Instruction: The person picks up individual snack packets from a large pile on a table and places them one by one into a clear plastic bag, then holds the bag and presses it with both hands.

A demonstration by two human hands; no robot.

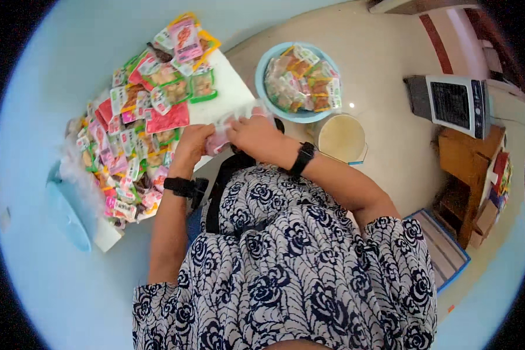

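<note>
My left hand [191, 146] and my right hand [255, 134] both grip one clear plastic bag [230, 123] with pinkish snack packets inside, held at the near edge of a white table [230, 90]. A heap of small colourful snack packets [140, 116] covers the table just left of my hands. Each wrist wears a black band.
A light blue basin [297, 81] full of bagged snack packets stands on the floor beyond my right hand, with a cream bucket [341, 137] beside it. A light blue lid [70, 216] lies at the table's left end. A wooden stand [469, 169] carries a grey device [452, 102] at right.
</note>
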